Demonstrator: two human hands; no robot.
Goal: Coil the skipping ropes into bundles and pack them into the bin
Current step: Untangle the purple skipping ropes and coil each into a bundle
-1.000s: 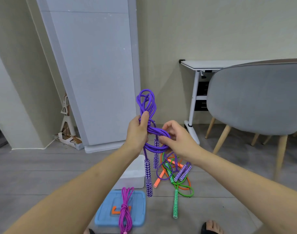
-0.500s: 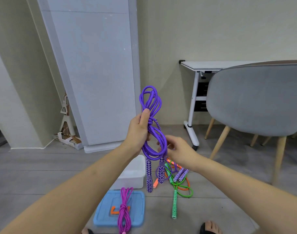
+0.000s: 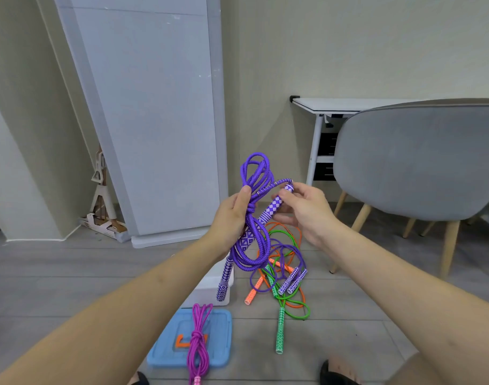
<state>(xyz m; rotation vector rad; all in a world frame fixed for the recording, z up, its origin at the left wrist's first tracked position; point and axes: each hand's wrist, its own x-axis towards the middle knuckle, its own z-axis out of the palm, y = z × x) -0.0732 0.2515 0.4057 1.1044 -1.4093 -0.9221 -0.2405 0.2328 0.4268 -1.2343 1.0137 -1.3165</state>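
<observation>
L hand (image 3: 232,218) raised, grip round coiled purple braided skipping rope (image 3: 253,218), R hand (image 3: 304,211) pinching its diamond-patterned handle (image 3: 274,208) tilted w/ fingertips, loops dangling

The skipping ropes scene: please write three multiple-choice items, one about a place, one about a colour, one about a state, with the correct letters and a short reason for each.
1. Where does the pink rope bundle lie?
A. on the blue lid
B. on the grey chair
C. on the white desk

2. What colour is the rope in the hands?
A. green
B. purple
C. orange

3. What does the right hand do?
A. hangs idle
B. presses the floor
C. holds a patterned handle

Answers:
1 A, it crosses the lid.
2 B, the purple rope hangs from the left hand.
3 C, its fingers pinch the handle.
</observation>
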